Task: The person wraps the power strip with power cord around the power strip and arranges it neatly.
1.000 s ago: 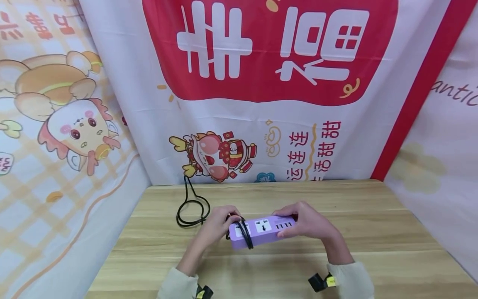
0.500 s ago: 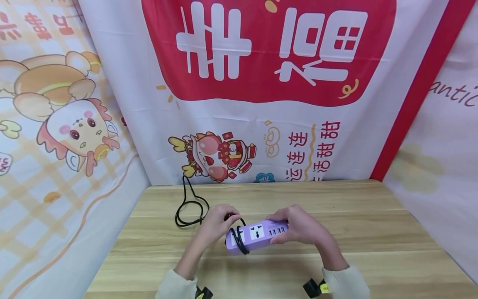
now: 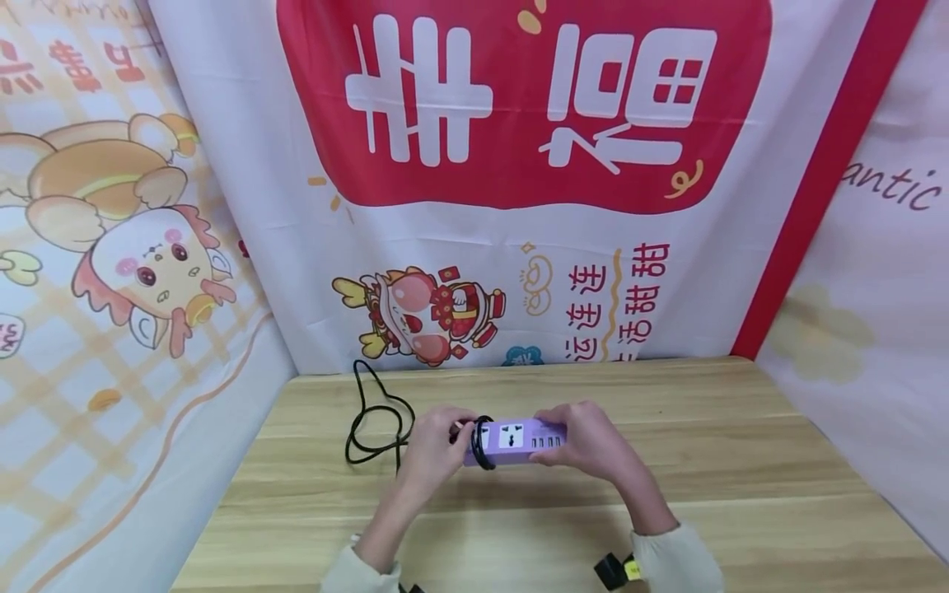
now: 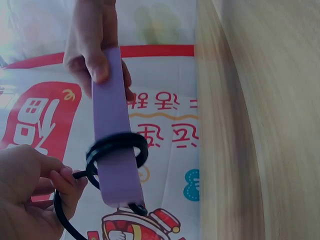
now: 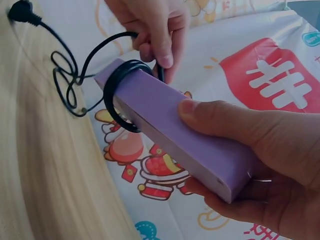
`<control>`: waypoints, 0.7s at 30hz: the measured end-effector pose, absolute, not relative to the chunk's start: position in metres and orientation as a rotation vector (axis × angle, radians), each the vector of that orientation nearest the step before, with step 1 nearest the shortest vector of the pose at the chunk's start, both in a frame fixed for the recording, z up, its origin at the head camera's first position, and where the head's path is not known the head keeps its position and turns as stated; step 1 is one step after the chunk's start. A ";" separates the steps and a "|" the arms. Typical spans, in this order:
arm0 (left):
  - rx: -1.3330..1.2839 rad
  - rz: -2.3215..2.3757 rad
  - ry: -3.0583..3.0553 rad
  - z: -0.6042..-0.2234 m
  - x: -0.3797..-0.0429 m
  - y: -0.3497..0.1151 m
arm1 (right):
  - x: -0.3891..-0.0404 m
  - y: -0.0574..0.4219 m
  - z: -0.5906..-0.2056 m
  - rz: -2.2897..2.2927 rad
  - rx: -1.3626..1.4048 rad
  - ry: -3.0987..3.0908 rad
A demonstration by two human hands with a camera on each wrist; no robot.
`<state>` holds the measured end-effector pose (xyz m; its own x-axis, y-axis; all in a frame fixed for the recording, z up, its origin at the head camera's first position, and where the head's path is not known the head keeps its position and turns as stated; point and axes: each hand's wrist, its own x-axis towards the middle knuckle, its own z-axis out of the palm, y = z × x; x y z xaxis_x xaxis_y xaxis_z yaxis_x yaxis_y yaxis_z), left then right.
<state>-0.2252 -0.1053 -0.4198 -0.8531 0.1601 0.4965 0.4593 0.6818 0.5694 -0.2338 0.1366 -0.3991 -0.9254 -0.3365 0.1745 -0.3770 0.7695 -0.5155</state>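
Note:
A purple power strip [image 3: 522,455] with white sockets and several USB ports is held above the table. My right hand [image 3: 586,441] grips its right end, thumb on one side and fingers on the other, as the right wrist view shows. Several turns of black cord [image 5: 116,95] loop around the strip's other end. Beside that end, my left hand [image 3: 433,449] pinches the cord between thumb and fingers, seen in the left wrist view near the cord [image 4: 59,205]. Loose cord [image 3: 348,449] trails left over the table, and its black plug [image 5: 22,11] shows in the right wrist view.
The wooden table [image 3: 667,511] ends against a printed white-and-red cloth [image 3: 511,226] at the back. More printed cloth hangs at the left [image 3: 148,346] and right sides. A black device with a yellow label [image 3: 619,570] sits at the right wrist.
The power strip has shifted left and levelled out, with its left end raised. The left hand has moved slightly right, closer to the wound cord. The loose cord's far end has shifted on the table.

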 end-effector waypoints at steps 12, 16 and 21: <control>-0.395 -1.631 -2.442 -0.418 -0.225 -0.102 | -0.243 0.135 -0.412 0.942 0.439 -2.718; -0.421 -1.628 -2.482 -0.418 -0.225 -0.102 | -0.246 0.138 -0.416 0.980 0.372 -2.693; -0.497 -1.536 -2.524 -0.420 -0.225 -0.103 | -0.250 0.142 -0.418 1.077 0.343 -2.639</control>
<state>-0.2254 -0.1027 -0.4198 -0.9347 0.2037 0.2914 0.3524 0.4223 0.8352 -0.2499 0.1424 -0.4176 -0.9355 -0.1151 0.3342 -0.3161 0.6957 -0.6451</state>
